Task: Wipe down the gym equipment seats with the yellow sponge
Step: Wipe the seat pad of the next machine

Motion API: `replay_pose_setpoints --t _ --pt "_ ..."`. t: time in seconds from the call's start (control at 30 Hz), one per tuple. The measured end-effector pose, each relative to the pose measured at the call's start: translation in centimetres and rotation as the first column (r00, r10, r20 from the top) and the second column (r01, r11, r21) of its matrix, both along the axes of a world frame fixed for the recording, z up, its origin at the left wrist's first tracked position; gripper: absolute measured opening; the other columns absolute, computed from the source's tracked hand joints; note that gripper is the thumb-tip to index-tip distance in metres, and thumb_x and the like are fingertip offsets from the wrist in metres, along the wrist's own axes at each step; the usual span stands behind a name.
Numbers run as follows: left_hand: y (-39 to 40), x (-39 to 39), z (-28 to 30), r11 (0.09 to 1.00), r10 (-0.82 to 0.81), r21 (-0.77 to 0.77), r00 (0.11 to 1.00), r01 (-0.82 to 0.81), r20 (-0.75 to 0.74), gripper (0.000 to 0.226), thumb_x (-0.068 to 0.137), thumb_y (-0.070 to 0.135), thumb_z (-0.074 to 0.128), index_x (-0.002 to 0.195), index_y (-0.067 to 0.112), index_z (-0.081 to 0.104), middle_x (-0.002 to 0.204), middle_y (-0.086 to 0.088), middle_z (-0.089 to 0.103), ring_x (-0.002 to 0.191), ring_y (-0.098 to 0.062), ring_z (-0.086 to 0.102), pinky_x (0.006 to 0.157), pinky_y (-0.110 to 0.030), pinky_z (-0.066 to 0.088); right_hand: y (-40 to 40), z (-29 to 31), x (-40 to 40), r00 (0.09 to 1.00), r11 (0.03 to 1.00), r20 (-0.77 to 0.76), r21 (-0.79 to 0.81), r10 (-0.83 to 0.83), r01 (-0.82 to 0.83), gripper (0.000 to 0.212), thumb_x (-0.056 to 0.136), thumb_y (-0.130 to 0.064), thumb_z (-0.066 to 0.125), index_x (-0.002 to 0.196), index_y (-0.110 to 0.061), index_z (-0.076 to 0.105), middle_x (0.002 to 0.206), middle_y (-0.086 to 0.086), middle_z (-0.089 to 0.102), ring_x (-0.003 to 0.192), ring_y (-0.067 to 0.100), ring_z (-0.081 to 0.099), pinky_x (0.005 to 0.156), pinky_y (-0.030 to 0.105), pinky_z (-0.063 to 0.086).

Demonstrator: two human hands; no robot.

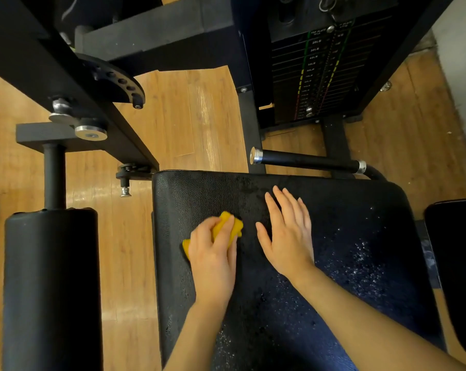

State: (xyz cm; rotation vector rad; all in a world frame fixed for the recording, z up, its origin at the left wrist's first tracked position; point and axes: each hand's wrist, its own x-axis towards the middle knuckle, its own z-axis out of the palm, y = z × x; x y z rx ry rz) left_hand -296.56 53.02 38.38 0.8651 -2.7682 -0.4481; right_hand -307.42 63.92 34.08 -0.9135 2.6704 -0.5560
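Nearest the head camera, two bare forearms reach up from the bottom edge over a black padded seat (360,236) that fills the lower middle of the view. The left hand (213,250) lies toward nine o'clock on the seat, its fingers curled over a yellow sponge (233,224); the grip is a closed hold on the sponge, pressing it down on the leather. Sponge corners stick out beyond the fingertips toward twelve o'clock and beside the thumb side at nine o'clock. The right hand (288,231) lies just beside it toward three o'clock, flat on the seat with its fingers straight and spread, holding nothing.

The seat's leather looks wet and speckled with pale droplets, thickest toward four o'clock of the right hand. At the far right edge sits the rim of another black pad (456,263), apart from the seat.

Left of the seat, at eight o'clock, stands a black roller pad (52,290) on a post. Above it a black frame arm (65,76) with a holed adjustment plate (119,81) runs diagonally. At one o'clock stands the weight stack (320,76) with labelled plates, and below it a black handle bar (306,160) with metal ends lies just beyond the seat's far edge. Wooden floor (194,116) shows between them.
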Motion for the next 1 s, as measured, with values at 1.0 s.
replay_pose_setpoints --t 1.0 --pt "2.9 2.4 0.3 0.997 0.032 0.067 0.998 -0.035 0.053 0.035 0.083 0.018 0.072 0.118 0.016 0.068 0.114 -0.011 0.057 0.098 -0.024 0.049 0.080 -0.031 0.037 -0.1 -0.1 0.0 1.000 1.000 -0.018 -0.028 -0.007 0.006 0.058 0.095 -0.042 0.035 0.144 -0.010 0.040 0.153 0.010 0.034 0.143 0.024 0.026 0.118 0.046 0.018"
